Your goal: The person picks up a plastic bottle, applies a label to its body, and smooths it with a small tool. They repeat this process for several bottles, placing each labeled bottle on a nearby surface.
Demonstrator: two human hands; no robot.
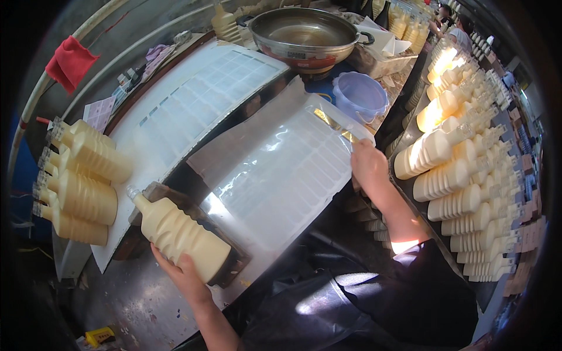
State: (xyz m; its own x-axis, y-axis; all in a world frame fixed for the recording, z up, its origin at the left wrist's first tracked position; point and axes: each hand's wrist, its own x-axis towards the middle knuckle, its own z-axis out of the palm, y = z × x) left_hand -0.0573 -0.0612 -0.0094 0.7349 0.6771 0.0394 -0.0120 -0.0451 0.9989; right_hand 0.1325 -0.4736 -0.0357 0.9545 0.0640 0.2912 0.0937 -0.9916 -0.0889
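Note:
My left hand (182, 274) is wrapped round the lower side of a cream-coloured ribbed bottle (182, 237). The bottle lies tilted on a dark wooden rest (237, 264), its clear neck pointing to the upper left. My right hand (370, 167) is closed at the right edge of a wet-looking translucent sheet (275, 169) marked with rows of pale rectangles. A shiny gold strip (329, 121) runs across the sheet's far right corner to my fingertips, which pinch its near end. What lies under those fingers is partly hidden.
Several filled bottles (88, 199) stand at the left. A white board with a label grid (216, 82) slopes behind. Farther back are a wide metal pan (304, 35) and a lilac bucket (360, 96). Rows of bottles (462, 193) line the right; people (462, 35) are beyond.

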